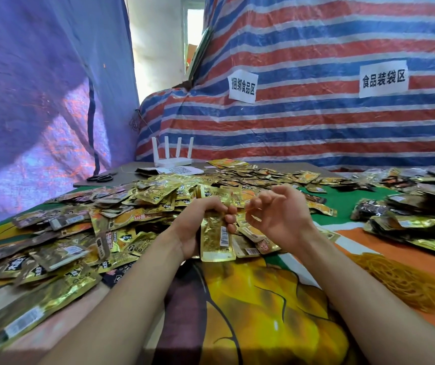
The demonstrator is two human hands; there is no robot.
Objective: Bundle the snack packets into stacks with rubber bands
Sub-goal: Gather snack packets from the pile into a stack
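My left hand (200, 222) grips an upright stack of gold snack packets (216, 241) at the table's middle, fingers curled round its upper part. Just to the right, my right hand (276, 214) has its fingers spread and curled; a thin yellowish rubber band (253, 206) seems stretched across its fingertips, close to the stack's top. A big loose heap of gold and brown packets (84, 227) covers the table's left and centre. A pile of orange-yellow rubber bands (405, 283) lies at the right.
Bundled dark and gold packets (416, 222) lie at the right. At the far left of the table stand a white router (173, 156) and black scissors (101, 177). A striped tarp (316, 122) with paper labels hangs behind. The printed tablecloth (263, 312) shows in front.
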